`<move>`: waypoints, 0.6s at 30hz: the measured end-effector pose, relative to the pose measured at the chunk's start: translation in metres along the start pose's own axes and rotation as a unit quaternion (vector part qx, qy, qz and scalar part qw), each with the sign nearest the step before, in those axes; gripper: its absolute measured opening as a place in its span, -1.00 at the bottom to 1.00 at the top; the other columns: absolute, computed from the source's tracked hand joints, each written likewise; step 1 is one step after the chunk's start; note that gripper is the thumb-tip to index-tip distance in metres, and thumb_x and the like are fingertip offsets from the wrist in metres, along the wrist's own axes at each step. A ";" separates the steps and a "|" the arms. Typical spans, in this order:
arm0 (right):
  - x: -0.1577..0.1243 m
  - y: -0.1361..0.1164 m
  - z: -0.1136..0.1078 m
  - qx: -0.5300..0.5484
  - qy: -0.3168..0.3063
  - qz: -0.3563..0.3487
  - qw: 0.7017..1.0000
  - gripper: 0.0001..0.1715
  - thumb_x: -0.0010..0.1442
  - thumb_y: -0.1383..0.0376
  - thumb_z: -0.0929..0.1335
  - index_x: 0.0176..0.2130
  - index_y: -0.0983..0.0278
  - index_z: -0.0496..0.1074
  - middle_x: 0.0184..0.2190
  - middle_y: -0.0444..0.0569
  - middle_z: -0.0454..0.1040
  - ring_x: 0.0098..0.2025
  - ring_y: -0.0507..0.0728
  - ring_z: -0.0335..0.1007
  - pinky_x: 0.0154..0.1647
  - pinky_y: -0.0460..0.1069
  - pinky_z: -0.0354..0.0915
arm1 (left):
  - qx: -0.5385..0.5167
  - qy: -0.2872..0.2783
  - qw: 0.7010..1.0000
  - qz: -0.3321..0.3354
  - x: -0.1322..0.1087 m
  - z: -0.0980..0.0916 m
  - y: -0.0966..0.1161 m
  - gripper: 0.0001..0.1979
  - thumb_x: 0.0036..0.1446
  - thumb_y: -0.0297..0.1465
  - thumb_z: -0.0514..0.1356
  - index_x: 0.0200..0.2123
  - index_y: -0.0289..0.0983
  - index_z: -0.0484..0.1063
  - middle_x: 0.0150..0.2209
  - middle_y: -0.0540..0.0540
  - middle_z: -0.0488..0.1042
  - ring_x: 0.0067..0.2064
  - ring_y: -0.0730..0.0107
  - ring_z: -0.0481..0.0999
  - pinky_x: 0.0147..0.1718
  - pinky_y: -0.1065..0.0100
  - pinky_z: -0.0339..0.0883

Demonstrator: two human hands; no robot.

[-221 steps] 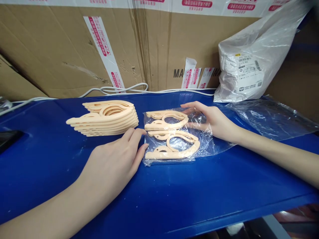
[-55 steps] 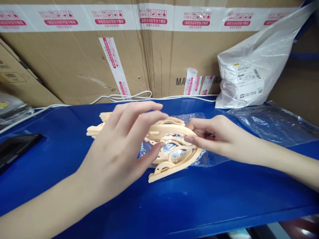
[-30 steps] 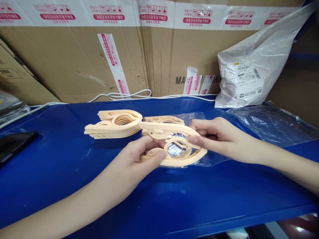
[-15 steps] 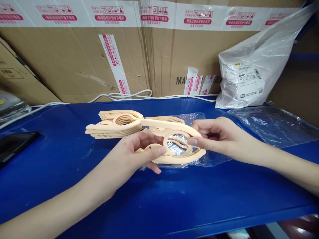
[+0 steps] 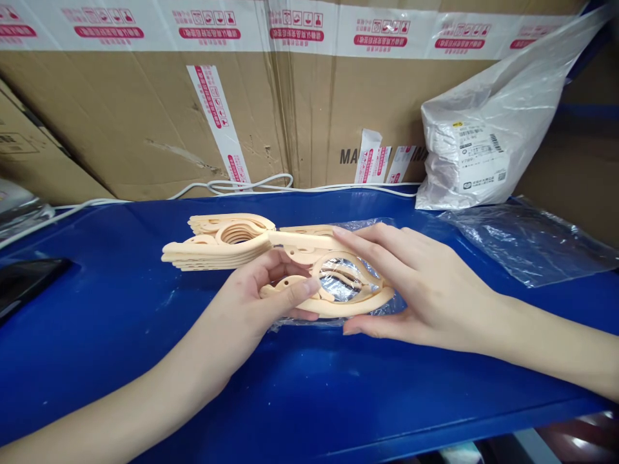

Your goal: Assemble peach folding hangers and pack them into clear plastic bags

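A beige plastic folding hanger (image 5: 355, 311), folded up, lies between my hands. My left hand (image 5: 278, 287) grips its left end, thumb on top and fingers underneath. Around its right end curves my right hand (image 5: 411, 280), with the thumb along the near arm and the fingers on the far arm. Under the hanger is a clear plastic bag (image 5: 338, 322), mostly covered. More beige hanger parts show beneath and behind it. Just left of my left hand stands a neat stack of folded hangers (image 5: 217, 254).
The blue table (image 5: 290, 393) carries a dark phone-like object (image 5: 29, 283) at left. A flat clear bag (image 5: 532, 248) and a white labelled parcel (image 5: 469, 154) lie at right. A white cable (image 5: 232, 187) runs before the taped cardboard box (image 5: 145, 116).
My right hand has shifted from pinching the hanger's right end to spreading around it, thumb in front and fingers behind. My left hand keeps its hold.
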State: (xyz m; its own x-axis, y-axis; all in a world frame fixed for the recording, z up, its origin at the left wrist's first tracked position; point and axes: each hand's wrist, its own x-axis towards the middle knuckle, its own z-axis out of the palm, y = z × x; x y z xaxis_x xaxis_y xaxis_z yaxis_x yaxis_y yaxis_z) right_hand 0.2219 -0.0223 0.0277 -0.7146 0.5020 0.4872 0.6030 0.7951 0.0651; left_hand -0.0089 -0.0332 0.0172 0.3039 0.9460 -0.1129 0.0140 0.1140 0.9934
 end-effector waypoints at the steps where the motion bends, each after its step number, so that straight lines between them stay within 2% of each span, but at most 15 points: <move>1: 0.000 -0.001 0.000 -0.006 0.004 -0.002 1.000 -0.02 0.21 -0.19 0.29 0.29 0.47 0.16 0.11 0.32 0.41 0.04 0.34 0.41 -0.10 0.17 0.40 | -0.007 -0.004 1.000 0.000 0.000 0.001 0.000 -0.75 0.06 -0.29 0.41 -0.23 -0.22 0.47 -0.25 0.01 0.53 -0.24 0.40 0.57 -0.34 0.52 0.55; 4: -0.001 -0.007 0.001 -0.018 0.016 -0.010 1.000 -0.05 0.21 -0.14 0.33 0.26 0.50 0.19 0.13 0.33 0.40 0.04 0.34 0.41 -0.07 0.18 0.41 | -0.019 -0.010 1.000 -0.001 0.000 0.007 0.002 -0.74 0.03 -0.37 0.42 -0.24 -0.22 0.44 -0.30 0.04 0.52 -0.26 0.43 0.56 -0.36 0.56 0.53; 8: -0.002 -0.015 0.001 -0.011 0.024 -0.015 1.000 -0.16 0.23 0.05 0.36 0.26 0.55 0.18 0.16 0.35 0.36 0.14 0.34 0.34 0.01 0.16 0.41 | 0.004 -0.026 0.999 0.021 -0.002 0.012 0.002 -0.77 0.14 -0.31 0.34 -0.18 -0.22 0.40 -0.30 0.03 0.50 -0.28 0.44 0.54 -0.36 0.54 0.50; 10: -0.001 -0.011 -0.003 0.012 0.022 0.003 1.000 -0.19 0.20 0.14 0.37 0.28 0.51 0.17 0.16 0.30 0.35 0.14 0.32 0.34 0.05 0.17 0.41 | 0.053 -0.020 0.998 0.041 -0.004 0.011 0.002 -0.77 0.21 -0.25 0.26 -0.14 -0.21 0.37 -0.22 -0.01 0.49 -0.22 0.38 0.52 -0.33 0.48 0.50; 12: 0.001 0.003 -0.013 0.040 0.005 0.024 0.999 -0.15 0.15 0.15 0.40 0.30 0.43 0.17 0.14 0.23 0.35 0.13 0.31 0.34 0.08 0.19 0.40 | 0.140 0.010 0.986 0.086 -0.006 0.006 0.002 -0.76 0.25 -0.20 0.20 -0.09 -0.18 0.35 -0.12 -0.03 0.46 -0.14 0.34 0.49 -0.31 0.46 0.47; 13: 0.001 0.013 -0.019 0.057 -0.008 0.033 0.998 -0.14 0.13 0.14 0.40 0.31 0.38 0.18 0.13 0.20 0.35 0.12 0.30 0.35 0.08 0.19 0.41 | 0.198 0.025 0.973 0.117 -0.007 0.002 0.003 -0.76 0.27 -0.19 0.18 -0.06 -0.16 0.35 -0.08 -0.02 0.45 -0.13 0.35 0.47 -0.31 0.46 0.44; 15: -0.001 0.038 -0.035 0.081 -0.030 0.062 0.994 -0.14 0.11 0.06 0.42 0.29 0.30 0.23 0.10 0.13 0.35 0.10 0.31 0.35 -0.01 0.17 0.47 | 0.327 0.029 0.926 0.185 -0.008 -0.005 0.004 -0.79 0.29 -0.21 0.16 -0.04 -0.10 0.33 -0.07 0.02 0.42 -0.13 0.37 0.44 -0.28 0.43 0.38; 18: -0.012 0.080 -0.061 0.133 -0.101 0.153 0.974 -0.22 0.11 0.04 0.44 0.26 0.09 0.29 0.17 0.01 0.32 0.08 0.28 0.39 -0.16 0.06 0.54 | 0.473 -0.035 0.844 0.253 -0.008 -0.014 0.005 -0.87 0.29 -0.30 0.16 -0.10 -0.10 0.33 -0.11 0.05 0.41 -0.12 0.35 0.42 -0.23 0.37 0.31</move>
State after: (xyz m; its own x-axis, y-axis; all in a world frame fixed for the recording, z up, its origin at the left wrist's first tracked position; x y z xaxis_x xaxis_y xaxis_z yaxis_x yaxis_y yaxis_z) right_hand 0.2998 0.0144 0.0801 -0.5871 0.7650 0.2649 0.7046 0.6439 -0.2980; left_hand -0.0247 -0.0354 0.0231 0.5534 0.7775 0.2988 0.6091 -0.6225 0.4914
